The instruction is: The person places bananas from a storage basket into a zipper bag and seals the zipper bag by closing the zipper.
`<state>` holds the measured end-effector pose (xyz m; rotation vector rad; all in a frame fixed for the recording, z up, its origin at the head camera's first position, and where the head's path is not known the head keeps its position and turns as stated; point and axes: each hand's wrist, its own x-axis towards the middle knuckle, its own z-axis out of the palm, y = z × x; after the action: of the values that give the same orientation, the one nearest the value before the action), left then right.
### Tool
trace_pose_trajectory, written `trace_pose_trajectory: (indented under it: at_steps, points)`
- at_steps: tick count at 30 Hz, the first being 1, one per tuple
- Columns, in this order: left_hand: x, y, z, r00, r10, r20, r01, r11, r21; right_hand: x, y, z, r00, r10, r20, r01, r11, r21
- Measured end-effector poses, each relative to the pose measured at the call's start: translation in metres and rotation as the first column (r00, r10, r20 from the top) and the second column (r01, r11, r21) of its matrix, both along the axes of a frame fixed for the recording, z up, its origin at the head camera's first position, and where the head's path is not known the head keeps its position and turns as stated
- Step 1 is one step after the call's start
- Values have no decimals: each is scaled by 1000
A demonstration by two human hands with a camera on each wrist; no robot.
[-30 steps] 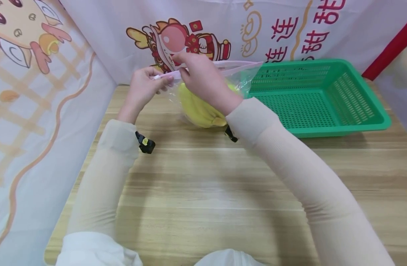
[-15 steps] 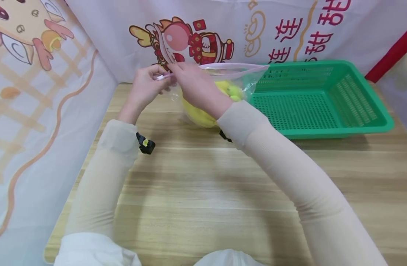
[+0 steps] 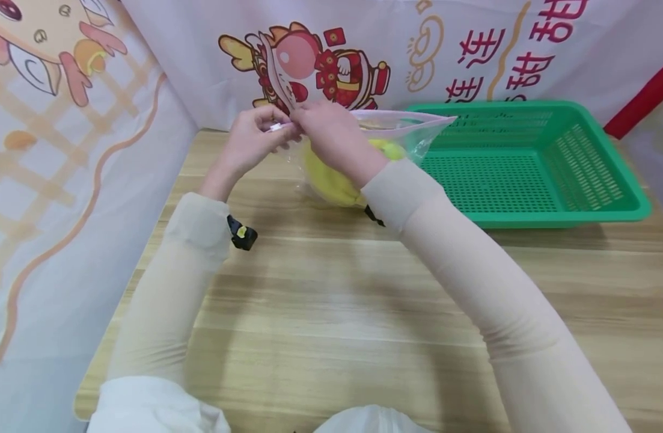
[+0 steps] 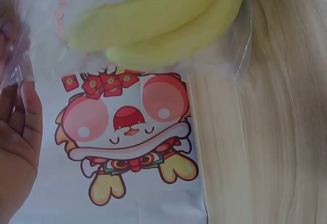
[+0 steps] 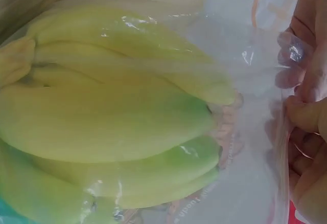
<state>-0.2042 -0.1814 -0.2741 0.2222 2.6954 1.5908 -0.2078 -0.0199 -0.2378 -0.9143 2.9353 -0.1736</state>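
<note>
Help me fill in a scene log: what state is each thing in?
Clear pink-edged plastic bag: mouth partly open
Curved yellow-green bananas: unpeeled, bunched, inside the bag
Green rectangular plastic basket: upright, open-topped
Bare left hand: pinches the bag's edge
Bare right hand: pinches the bag's edge

The white cloth [image 3: 198, 54] reads 连连 [image 3: 479, 47] and 甜甜 [image 3: 529, 71].

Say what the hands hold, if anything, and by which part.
A clear bag of bananas, by its pink-edged mouth: left hand and right hand both pinch it near its left end in the head view.
</note>
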Motion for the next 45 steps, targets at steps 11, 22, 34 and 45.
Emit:
trace_pose_trajectory:
  at_steps: [11,22,34,45]
  points:
    - [8,-11,1,999,-46,28,48,994,-94,-1,1,4,994,-30,108,35,998,-46]
    - [17,-10,16,978,-209,22,207,942,-263,3,3,2,987,-24,158,40,995,-94]
    - [12,0,11,991,-76,-110,48,970,-239,6,6,1,994,87,67,-67,963,-260]
    - [14,6,5,970,-32,-240,-48,946,-319,-2,7,9,992,0,126,27,977,-213]
